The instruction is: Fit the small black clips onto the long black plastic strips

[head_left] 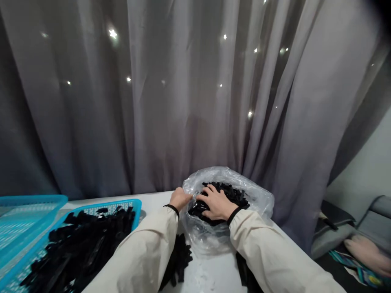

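A clear plastic bag [259,195] stands with its mouth spread wide, holding a heap of small black pieces [226,190] whose exact kind I cannot make out. My left hand [180,198] is closed on the bag's left rim, thumb and fingers pinched together. Inside the mouth, my right hand [216,203] lies on the black pieces with its fingers spread. More black pieces [180,260] lie on the white table, partly hidden under my left sleeve.
To the left, a blue plastic basket [138,209] is heaped with black strips. Another blue basket [33,199] stands at the far left. A grey curtain [183,101] hangs behind the white table [207,276]. At the right are a grey seat [378,215] and part of a person [366,252].
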Motion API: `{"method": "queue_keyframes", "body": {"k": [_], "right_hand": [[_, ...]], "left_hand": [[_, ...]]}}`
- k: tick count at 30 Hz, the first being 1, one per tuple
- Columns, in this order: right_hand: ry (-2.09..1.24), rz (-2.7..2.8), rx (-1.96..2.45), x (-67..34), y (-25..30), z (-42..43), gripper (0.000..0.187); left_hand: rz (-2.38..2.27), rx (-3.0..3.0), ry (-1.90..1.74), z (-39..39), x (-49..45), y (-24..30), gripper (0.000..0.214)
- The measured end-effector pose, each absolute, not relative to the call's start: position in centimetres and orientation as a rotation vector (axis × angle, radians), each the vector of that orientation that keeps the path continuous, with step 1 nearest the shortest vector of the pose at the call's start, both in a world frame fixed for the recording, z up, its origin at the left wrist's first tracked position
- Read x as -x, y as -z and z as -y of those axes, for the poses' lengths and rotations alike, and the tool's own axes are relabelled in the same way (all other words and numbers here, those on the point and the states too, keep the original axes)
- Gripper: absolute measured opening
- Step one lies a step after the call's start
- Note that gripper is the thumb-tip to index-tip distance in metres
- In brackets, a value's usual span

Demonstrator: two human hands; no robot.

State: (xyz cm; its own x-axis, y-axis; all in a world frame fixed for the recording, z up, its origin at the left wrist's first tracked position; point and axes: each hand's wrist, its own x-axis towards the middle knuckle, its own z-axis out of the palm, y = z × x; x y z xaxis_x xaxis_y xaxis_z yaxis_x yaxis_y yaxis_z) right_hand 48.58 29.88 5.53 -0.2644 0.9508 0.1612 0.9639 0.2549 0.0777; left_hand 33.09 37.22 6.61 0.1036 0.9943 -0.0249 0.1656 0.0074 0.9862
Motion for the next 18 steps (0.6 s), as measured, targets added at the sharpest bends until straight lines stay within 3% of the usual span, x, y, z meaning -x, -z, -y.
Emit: {"method": "queue_keyframes", "body": {"k": [5, 9, 15, 18], "right_hand": [[0.206, 2.279, 2.029, -54.8, -6.0, -30.7, 0.047], [0.149, 2.137, 2.233, -58.9, -5.6, -31.8, 0.061], [0.095, 2.285, 2.163, -57.1, -4.5, -33.5, 0.069], [0.141, 2.282, 2.192, -55.9, -4.3, -34.2, 0.061]], "left_hand": [[-1.280, -1.302, -1.121, -40.5, -31.8, -8.3, 0.021], [-1.224, -1.237, -1.175, -41.1, -30.6, -9.5, 0.018], [-1.024, -1.099, -1.055, -39.7, -33.5, -8.4, 0.023], [-0.942, -1.055, -1.057, -39.7, -35.0, -8.2, 0.026]]}}
